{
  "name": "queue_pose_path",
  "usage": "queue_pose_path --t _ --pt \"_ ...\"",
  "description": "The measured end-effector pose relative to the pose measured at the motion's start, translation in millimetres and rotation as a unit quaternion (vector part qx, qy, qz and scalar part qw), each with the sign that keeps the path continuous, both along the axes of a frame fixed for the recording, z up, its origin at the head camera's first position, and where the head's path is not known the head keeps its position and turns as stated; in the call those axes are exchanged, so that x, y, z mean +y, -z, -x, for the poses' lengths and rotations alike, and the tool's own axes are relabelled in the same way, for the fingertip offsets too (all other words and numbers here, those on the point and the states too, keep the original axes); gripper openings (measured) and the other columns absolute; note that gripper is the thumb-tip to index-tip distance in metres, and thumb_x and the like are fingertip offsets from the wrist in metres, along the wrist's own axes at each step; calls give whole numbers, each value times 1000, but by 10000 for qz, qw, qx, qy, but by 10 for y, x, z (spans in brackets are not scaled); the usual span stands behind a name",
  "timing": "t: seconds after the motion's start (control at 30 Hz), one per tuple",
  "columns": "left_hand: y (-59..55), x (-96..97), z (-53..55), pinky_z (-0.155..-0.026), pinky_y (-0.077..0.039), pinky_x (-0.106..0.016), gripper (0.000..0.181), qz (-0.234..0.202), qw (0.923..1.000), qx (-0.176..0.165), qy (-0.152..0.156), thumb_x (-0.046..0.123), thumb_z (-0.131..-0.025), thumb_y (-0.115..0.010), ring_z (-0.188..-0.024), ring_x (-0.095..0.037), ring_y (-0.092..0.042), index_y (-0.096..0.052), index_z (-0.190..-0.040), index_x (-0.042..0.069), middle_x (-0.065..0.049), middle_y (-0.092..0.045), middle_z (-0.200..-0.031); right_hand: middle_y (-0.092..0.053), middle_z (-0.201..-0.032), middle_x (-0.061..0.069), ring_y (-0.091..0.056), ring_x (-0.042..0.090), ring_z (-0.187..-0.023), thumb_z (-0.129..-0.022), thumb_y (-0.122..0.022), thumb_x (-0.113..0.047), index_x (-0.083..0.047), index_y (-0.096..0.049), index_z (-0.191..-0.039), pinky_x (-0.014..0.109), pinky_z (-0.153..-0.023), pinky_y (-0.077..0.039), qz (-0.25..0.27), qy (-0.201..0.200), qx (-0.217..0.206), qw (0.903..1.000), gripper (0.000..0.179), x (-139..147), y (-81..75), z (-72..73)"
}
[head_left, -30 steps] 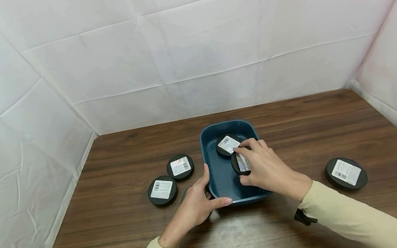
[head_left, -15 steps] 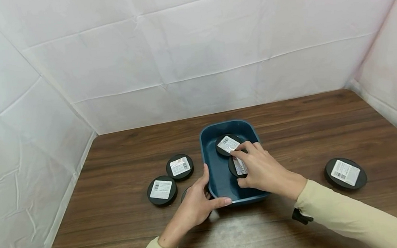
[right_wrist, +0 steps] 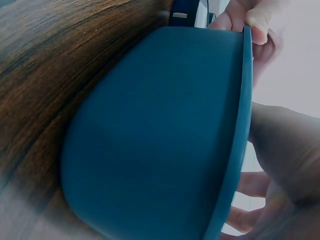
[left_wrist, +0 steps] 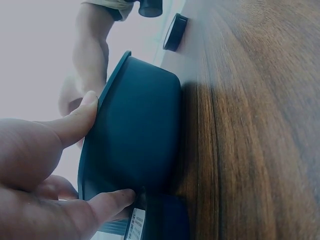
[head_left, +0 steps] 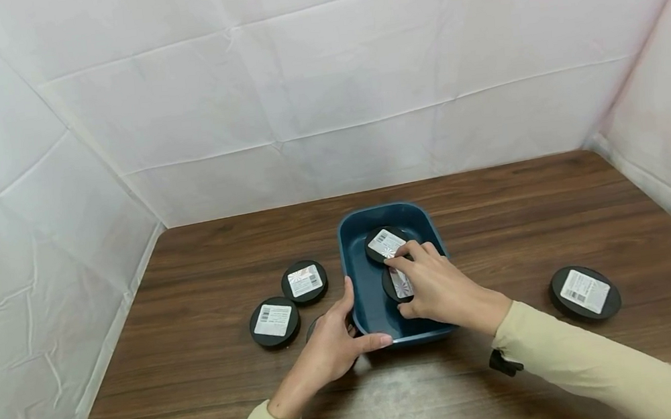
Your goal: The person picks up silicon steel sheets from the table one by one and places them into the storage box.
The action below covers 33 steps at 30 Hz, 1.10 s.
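Note:
A dark blue plastic tub (head_left: 371, 307) stands on the wooden table. My left hand (head_left: 332, 350) grips its near left corner, thumb on the rim and fingers against the outer wall (left_wrist: 137, 125). Inside the tub, my right hand (head_left: 443, 288) pinches a flat round black case (head_left: 400, 284) with a white barcode label, thumb and fingers at its edges. Just beyond it lies a similar labelled case (head_left: 384, 242), which it overlaps in the head view. In the right wrist view the tub's wall (right_wrist: 155, 130) hides the held case.
Two labelled black cases (head_left: 275, 322) lie left of the tub. Another case (left_wrist: 136, 225) sits beside the left fingertips, mostly hidden by the hand in the head view. Far to the right is one more case (head_left: 585, 293). White sheeting (head_left: 313, 104) encloses the table's back and sides.
My right hand has slid slightly left inside the tub, and the pinched case has moved left with it. My left hand and the tub have stayed put.

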<state>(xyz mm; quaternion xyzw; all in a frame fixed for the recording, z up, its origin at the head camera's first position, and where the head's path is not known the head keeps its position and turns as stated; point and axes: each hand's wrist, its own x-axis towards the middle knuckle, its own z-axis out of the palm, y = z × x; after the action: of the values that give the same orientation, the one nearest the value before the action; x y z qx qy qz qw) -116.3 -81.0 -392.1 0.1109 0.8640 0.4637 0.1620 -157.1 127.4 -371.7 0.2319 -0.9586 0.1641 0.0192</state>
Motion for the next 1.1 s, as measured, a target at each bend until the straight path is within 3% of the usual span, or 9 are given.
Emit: queue_pose_path --t 0.9,1.1 --pt "12 2 -4 -109 -46 -46 108 26 10000 -6 11 34 -86 -80 -142 -33 -46 -8 -161 5 -26 -30 -161 -53 -134 19 -49 34 -110 -72 -89 -20 -2 -61 -135 50 -83 -49 -19 40 -192 9998 72 -80 108 45" --pt "4 2 -4 -111 -45 -47 108 93 10000 -32 7 35 -86 -80 -144 -34 -44 -8 -161 7 -25 -29 -161 -53 -133 19 -48 33 -109 -73 -89 -19 -2 -62 -135 50 -83 -49 -85 72 -399 9991 70 -88 110 59"
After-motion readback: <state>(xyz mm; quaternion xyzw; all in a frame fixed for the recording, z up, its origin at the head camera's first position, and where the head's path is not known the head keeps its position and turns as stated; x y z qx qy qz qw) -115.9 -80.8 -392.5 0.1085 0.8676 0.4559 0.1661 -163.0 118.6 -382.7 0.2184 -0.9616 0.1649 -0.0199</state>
